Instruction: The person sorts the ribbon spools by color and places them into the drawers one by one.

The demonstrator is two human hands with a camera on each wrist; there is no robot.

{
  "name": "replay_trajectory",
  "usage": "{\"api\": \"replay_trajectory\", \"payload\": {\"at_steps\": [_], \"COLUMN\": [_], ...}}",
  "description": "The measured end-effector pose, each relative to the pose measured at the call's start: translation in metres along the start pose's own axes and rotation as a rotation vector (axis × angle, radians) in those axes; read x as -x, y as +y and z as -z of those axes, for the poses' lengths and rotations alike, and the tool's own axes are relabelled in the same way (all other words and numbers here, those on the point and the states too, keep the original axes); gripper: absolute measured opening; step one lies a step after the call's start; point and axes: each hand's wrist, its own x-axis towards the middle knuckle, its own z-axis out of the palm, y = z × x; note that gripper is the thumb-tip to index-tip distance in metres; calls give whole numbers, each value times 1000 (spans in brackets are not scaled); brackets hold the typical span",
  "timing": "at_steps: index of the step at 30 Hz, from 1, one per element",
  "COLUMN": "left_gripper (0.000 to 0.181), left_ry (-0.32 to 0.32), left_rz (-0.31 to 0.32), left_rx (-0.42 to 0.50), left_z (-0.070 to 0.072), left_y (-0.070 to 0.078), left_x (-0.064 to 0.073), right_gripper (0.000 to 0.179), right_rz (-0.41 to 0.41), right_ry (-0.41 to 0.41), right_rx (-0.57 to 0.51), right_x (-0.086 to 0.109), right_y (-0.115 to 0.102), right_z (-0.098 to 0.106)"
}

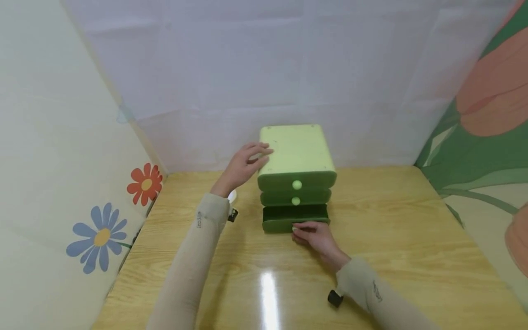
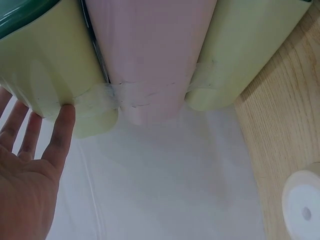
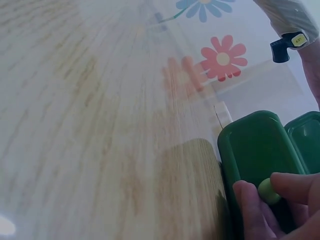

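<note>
A small drawer cabinet (image 1: 297,146) with a pale green top and dark green fronts stands on the table. Its bottom drawer (image 1: 272,225) is pulled partway out, while the two upper drawers look closed. My right hand (image 1: 318,239) pinches that drawer's round green knob (image 3: 268,192) between thumb and fingers. My left hand (image 1: 243,166) rests on the cabinet's upper left edge, fingers extended. In the left wrist view, its fingertips touch the cabinet's yellow-green upper section (image 2: 50,65); a pink middle section (image 2: 152,55) lies beside it, with clear tape across the joints.
A white round object (image 2: 302,205) sits on the wooden table (image 1: 392,238) left of the cabinet. Behind the cabinet hangs a white sheet (image 1: 247,68). Flower-patterned panels flank the table on both sides.
</note>
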Motion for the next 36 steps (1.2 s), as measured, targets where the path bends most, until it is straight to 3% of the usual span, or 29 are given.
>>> {"api": "replay_trajectory", "payload": {"at_steps": [36], "left_gripper": [39], "left_ry": [-6], "left_rz": [-1], "left_rx": [3], "left_z": [-1], "left_y": [2], "left_x": [1], "right_gripper": [31], "right_rz": [-66], "right_ry": [-24], "right_rx": [7], "right_x": [46], "right_y": [10], "right_z": [1]}}
